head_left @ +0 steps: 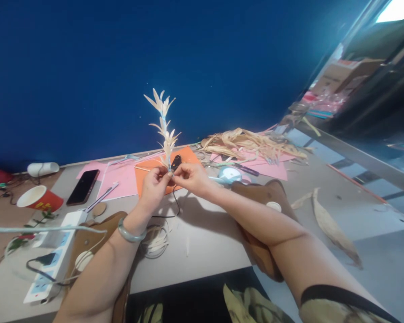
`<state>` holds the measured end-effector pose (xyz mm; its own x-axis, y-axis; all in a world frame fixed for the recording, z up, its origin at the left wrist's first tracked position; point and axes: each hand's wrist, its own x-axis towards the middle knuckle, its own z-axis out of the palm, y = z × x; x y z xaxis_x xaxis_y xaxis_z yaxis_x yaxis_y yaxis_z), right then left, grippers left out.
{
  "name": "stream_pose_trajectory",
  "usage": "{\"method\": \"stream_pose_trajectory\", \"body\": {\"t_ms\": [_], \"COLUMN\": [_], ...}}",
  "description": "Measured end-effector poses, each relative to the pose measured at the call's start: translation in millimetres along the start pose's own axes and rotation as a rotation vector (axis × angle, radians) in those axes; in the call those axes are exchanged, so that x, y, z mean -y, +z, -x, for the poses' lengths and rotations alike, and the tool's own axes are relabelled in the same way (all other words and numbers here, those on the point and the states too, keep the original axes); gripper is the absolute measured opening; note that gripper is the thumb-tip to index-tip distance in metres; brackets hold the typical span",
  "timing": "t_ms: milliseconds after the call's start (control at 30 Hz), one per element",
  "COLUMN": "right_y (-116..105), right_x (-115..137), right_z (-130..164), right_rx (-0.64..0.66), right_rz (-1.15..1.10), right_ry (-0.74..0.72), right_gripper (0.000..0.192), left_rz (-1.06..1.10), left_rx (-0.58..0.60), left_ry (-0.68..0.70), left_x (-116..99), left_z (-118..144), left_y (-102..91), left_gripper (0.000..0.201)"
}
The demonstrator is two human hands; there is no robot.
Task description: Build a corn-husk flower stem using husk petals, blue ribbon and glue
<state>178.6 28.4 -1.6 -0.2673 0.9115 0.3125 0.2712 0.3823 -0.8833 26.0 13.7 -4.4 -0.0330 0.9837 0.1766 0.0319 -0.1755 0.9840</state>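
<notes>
Pale leafy sprig (164, 130) stands upright above the counter (205, 237) mid-frame, blue wall behind, open air around its top and bare grey counter in front of it; thin stem with small cream pointed leaves in tiers, bluish binding along the stem. Left hand (155, 184) and right hand (191, 177) meet at its base, fingertips of both pinched shut on the stem, touching each other. Phone (83, 186), red cup (40, 198), pink and orange sheets (121, 177), husk pile (249, 143) lie around.
</notes>
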Motion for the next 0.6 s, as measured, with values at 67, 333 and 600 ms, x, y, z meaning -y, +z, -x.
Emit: {"method": "stream_pose_trajectory", "body": {"t_ms": [67,333,600], "right_y": [3,9,13], "right_x": [-2,-8,-14], "right_z": [1,1,-1], "right_rx": [0.004,-0.042,-0.043], "right_rz": [-0.057,-0.019,-0.016], "right_ry": [-0.011,-0.017,-0.01], "right_gripper": [0.019,0.018,0.018], "left_rz": [0.009,0.063,0.041], "left_rx": [-0.018,-0.011,-0.058], "left_ry": [0.002,-0.056,-0.019], "left_x": [-1,2,6], "left_z": [1,1,2], "left_y": [0.1,-0.8,0.3], "left_gripper": [0.027,0.029,0.021]}}
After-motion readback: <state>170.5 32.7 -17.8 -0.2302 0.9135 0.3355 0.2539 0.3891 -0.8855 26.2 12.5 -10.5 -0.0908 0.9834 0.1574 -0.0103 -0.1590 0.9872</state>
